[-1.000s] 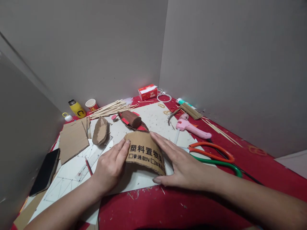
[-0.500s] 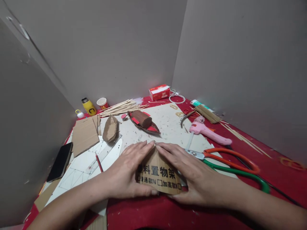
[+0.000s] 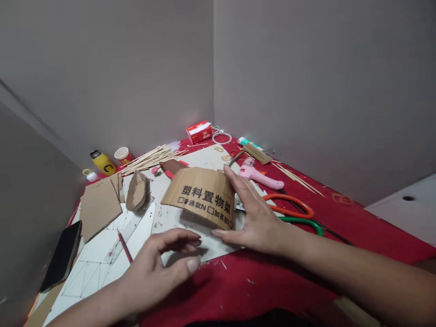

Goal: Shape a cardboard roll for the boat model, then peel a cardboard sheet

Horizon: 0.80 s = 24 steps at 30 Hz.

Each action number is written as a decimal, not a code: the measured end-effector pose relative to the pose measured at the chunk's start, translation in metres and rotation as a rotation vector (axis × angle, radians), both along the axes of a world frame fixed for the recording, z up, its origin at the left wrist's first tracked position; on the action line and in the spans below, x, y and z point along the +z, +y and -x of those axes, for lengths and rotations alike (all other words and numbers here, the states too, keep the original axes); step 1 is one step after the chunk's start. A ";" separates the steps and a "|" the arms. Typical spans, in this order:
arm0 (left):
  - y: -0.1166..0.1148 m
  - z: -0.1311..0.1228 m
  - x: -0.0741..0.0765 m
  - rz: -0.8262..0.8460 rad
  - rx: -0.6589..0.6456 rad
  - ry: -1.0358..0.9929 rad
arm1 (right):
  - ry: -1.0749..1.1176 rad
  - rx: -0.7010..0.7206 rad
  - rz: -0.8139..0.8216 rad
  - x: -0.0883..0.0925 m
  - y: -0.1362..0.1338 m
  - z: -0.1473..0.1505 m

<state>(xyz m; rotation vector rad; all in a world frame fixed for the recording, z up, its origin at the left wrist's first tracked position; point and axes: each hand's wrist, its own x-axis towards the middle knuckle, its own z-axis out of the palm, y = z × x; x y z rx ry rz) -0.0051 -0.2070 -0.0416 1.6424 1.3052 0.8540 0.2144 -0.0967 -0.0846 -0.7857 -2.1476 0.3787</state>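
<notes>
A curved piece of cardboard [image 3: 200, 193] printed with black characters is held up over the white board by my right hand [image 3: 259, 218], thumb below and fingers on its right edge. My left hand [image 3: 166, 261] is apart from it, nearer to me, its fingers loosely curled and spread from the thumb with nothing between them. Behind the cardboard a brown model boat [image 3: 173, 165] is mostly hidden. To the left sits a plain cardboard boat hull [image 3: 136, 191]. Scissors with orange and green handles [image 3: 289, 204] lie beside my right hand, their blades partly covered.
A pink glue gun [image 3: 260, 175] lies at the right. Flat cardboard [image 3: 100, 206], a phone [image 3: 61, 256] and a red pencil [image 3: 124, 245] are on the left. Wooden sticks [image 3: 150, 159], a yellow bottle [image 3: 103, 162], a paper cup [image 3: 123, 155] and a red box [image 3: 199, 132] stand farther back.
My left hand has let go of the cardboard and moved down and left. My right hand has lifted the cardboard forward, and it is now curved more openly. The view has turned right.
</notes>
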 end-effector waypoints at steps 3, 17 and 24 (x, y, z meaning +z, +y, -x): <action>0.011 -0.016 -0.007 0.291 -0.082 -0.292 | 0.026 0.038 -0.075 0.000 -0.004 0.001; 0.010 -0.024 0.002 0.158 0.602 -0.789 | -0.309 -0.068 -0.063 0.016 0.013 -0.048; -0.010 -0.037 -0.015 0.199 0.781 -0.876 | -0.779 -0.118 0.149 0.003 0.020 -0.090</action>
